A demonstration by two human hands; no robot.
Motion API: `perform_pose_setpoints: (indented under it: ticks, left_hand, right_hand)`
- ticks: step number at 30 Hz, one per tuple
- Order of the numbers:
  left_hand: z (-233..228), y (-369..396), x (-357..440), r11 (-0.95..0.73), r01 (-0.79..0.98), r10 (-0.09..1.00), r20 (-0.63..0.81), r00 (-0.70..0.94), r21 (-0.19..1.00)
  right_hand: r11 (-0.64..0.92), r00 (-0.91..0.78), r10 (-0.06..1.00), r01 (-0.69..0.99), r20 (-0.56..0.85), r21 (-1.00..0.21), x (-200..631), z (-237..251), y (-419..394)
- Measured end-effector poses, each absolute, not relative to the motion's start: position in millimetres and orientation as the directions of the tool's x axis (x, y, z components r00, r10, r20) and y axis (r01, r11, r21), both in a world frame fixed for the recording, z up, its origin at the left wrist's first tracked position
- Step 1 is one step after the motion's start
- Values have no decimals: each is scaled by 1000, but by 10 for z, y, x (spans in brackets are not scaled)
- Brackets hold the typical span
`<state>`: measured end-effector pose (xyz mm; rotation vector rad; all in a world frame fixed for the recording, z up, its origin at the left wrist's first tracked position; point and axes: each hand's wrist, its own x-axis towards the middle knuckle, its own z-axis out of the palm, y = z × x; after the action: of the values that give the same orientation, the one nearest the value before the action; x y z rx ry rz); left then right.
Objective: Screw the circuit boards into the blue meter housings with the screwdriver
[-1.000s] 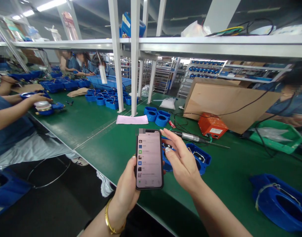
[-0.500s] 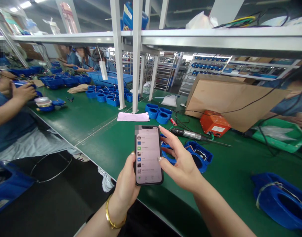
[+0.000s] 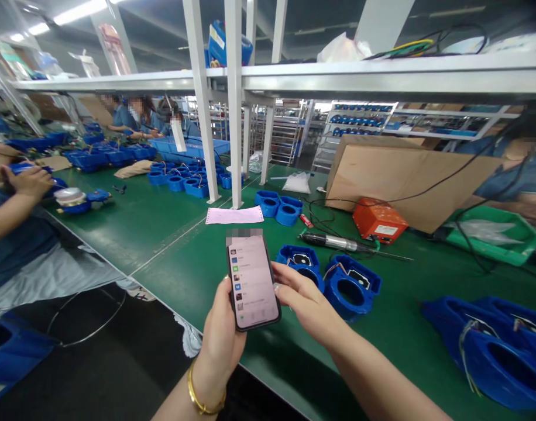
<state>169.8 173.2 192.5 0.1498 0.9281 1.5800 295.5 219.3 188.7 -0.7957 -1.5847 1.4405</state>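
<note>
Left-hand grip (image 3: 222, 333) around phone (image 3: 251, 280)

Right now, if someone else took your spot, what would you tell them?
Left hand: grip closed around the phone, screen lit.
Right hand: open, fingertips at the phone's right edge.
Two blue housings sit on the green bench just behind the hands, untouched. The electric screwdriver lies beyond them, by the orange box.
No work on the housings is in hand.
</note>
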Motion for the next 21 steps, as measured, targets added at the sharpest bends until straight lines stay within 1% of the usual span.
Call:
perform_pose_setpoints:
  ticks: [2,5,8,11,13,15,17,19,21]
  left_hand:
    - [1917,1759,1674,60,-772,877,-403,-262,633]
    - [1881,1793,1655,60,-766,876,-401,-267,641]
    - [1843,1819,1646,54,-757,873,-399,-281,651]
    - [1824,1834,1634,62,-746,870,-402,-285,664]
    - [1812,1842,1625,73,-734,876,-396,-277,676]
    - [1782,1857,1620,90,-713,885,-384,-263,695]
    - [1720,1877,1620,110,-675,893,-372,-255,729]
    - [1631,1898,1621,113,-608,902,-338,-269,786]
    - [1542,1922,1611,100,-494,912,-277,-301,864]
  right_hand:
    - [135,-533,829,-106,171,-985,2950,1890,2186]
    - [99,-576,807,-84,130,-992,2949,1890,2156]
    - [92,-585,805,-38,97,-995,2927,1896,2117]
    - [116,-582,806,-20,106,-993,2890,1892,2104]
    - [107,-551,828,-28,104,-994,2868,1858,2125]
    - [4,-467,883,-98,50,-995,2851,1791,2167]
    - [-139,-384,922,-204,-51,-969,2831,1700,2214]
    - [-242,-345,929,-292,-134,-925,2800,1608,2248]
    - [-279,-338,927,-342,-159,-897,2752,1535,2261]
